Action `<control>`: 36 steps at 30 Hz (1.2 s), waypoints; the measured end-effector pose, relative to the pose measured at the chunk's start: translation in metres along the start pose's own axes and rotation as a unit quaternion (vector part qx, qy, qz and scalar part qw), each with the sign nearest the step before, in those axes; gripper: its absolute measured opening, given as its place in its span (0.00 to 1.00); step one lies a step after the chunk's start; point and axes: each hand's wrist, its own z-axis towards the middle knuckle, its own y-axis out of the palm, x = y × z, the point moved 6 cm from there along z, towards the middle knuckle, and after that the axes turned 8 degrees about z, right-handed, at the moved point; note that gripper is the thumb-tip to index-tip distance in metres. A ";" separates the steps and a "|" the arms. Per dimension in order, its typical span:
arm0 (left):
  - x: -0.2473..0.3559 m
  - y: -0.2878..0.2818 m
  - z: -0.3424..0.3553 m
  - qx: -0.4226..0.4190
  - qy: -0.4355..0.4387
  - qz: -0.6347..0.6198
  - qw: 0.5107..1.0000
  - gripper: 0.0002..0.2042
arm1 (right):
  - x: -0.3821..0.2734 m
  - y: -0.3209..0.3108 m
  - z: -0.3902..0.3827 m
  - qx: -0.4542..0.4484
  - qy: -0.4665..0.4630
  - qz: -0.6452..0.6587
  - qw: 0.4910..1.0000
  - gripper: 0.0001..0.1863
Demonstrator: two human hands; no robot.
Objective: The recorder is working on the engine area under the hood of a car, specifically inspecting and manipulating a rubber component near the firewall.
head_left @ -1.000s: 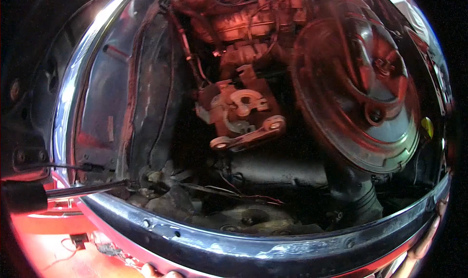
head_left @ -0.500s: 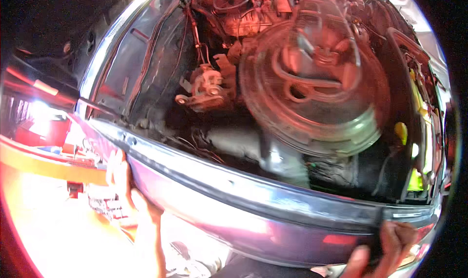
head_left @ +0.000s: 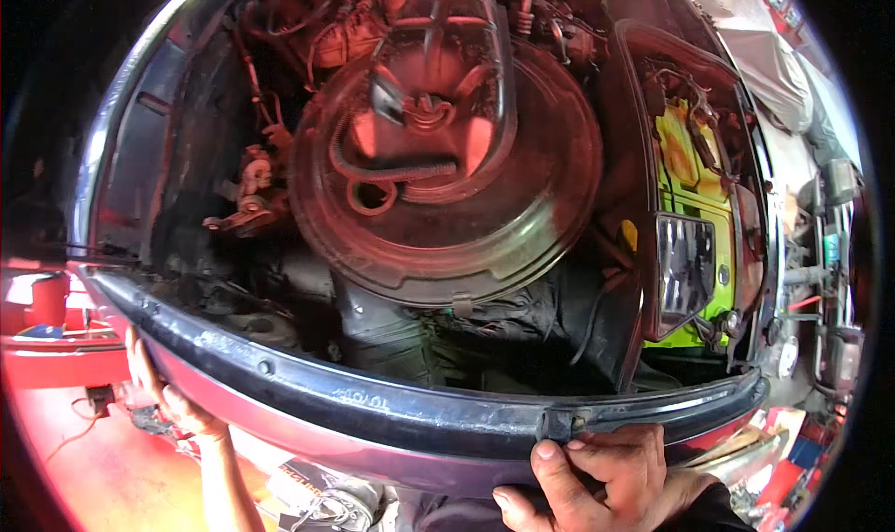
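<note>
I look down into a car's engine bay. My left hand (head_left: 166, 397) grips the underside of the dark front panel (head_left: 373, 406) at its left end. My right hand (head_left: 597, 471) holds the same panel's lower edge near a small latch (head_left: 557, 425) toward the right, thumb over the rim. A large round air cleaner housing (head_left: 447, 173) fills the middle of the bay, with a ribbed hose on top.
A yellow-green battery (head_left: 695, 215) sits at the right side of the bay. A metal bracket part (head_left: 247, 206) is at the left. A red floor (head_left: 84, 448) lies below left. Tools and shelving stand at the far right (head_left: 830, 280).
The view has swung right and down, bringing the air cleaner to the centre. Both hands came into view and now grip the front panel's edge.
</note>
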 end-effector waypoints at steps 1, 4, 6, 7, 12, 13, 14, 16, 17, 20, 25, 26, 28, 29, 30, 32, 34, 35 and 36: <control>-0.003 -0.001 -0.001 -0.006 0.005 0.009 1.000 0.36 | -0.001 -0.001 0.001 0.002 -0.011 0.014 1.000 0.33; -0.015 -0.013 0.009 -0.070 0.120 0.099 0.985 0.39 | 0.000 -0.008 0.002 0.004 -0.019 0.002 1.000 0.33; 0.007 -0.021 0.019 -0.055 0.129 0.226 0.964 0.40 | 0.001 -0.009 0.006 0.007 -0.015 0.006 1.000 0.34; 0.006 -0.006 0.015 -0.048 0.127 0.202 0.970 0.40 | -0.001 -0.008 0.006 0.024 -0.005 0.005 1.000 0.34; -0.004 0.013 0.012 0.019 0.082 -0.014 0.996 0.38 | -0.001 -0.009 -0.007 -0.002 0.009 -0.038 0.999 0.28; -0.002 0.012 0.008 0.012 0.067 -0.007 0.998 0.36 | -0.001 -0.005 -0.007 0.029 0.021 -0.038 0.999 0.28; 0.003 -0.001 0.012 0.004 0.049 0.010 0.999 0.34 | -0.004 -0.003 -0.006 0.056 0.029 -0.029 0.998 0.28; 0.016 -0.025 0.011 0.015 0.074 0.078 0.994 0.34 | -0.012 -0.004 -0.006 0.080 0.013 -0.010 0.997 0.28; 0.022 -0.024 0.011 0.008 0.110 0.110 0.988 0.35 | -0.015 -0.009 -0.008 0.078 0.007 -0.036 0.996 0.26; 0.026 -0.001 0.007 0.009 0.017 -0.004 1.000 0.32 | -0.007 -0.008 -0.020 0.068 -0.014 -0.046 0.997 0.27; 0.037 -0.013 0.000 0.044 -0.039 0.012 0.998 0.27 | -0.027 -0.019 -0.014 0.097 -0.043 -0.065 0.992 0.21; 0.039 -0.025 -0.002 0.071 -0.048 -0.003 0.996 0.24 | -0.031 -0.022 -0.018 0.091 -0.056 -0.071 0.992 0.20; 0.049 -0.044 0.010 0.041 -0.079 0.021 0.996 0.19 | -0.033 -0.022 -0.021 0.079 -0.081 -0.060 0.992 0.23; 0.081 -0.049 0.032 0.020 -0.008 0.014 1.000 0.17 | -0.031 -0.017 -0.020 0.076 -0.079 -0.057 0.992 0.24; 0.118 -0.050 0.045 0.052 0.035 0.051 0.997 0.17 | -0.030 -0.015 -0.020 0.071 -0.078 -0.055 0.993 0.26; 0.207 -0.040 0.084 -0.058 0.160 0.026 0.985 0.18 | -0.026 -0.014 -0.022 0.054 -0.068 -0.039 0.995 0.28; 0.248 -0.005 0.095 -0.133 0.196 -0.039 0.971 0.12 | -0.022 -0.018 -0.026 0.058 -0.078 -0.035 0.995 0.28; 0.258 0.011 0.103 -0.191 0.226 -0.050 0.954 0.10 | -0.021 -0.020 -0.027 0.052 -0.082 -0.033 0.995 0.28; 0.265 0.029 0.109 -0.202 0.247 -0.062 0.945 0.09 | -0.021 -0.023 -0.028 0.055 -0.086 -0.037 0.994 0.28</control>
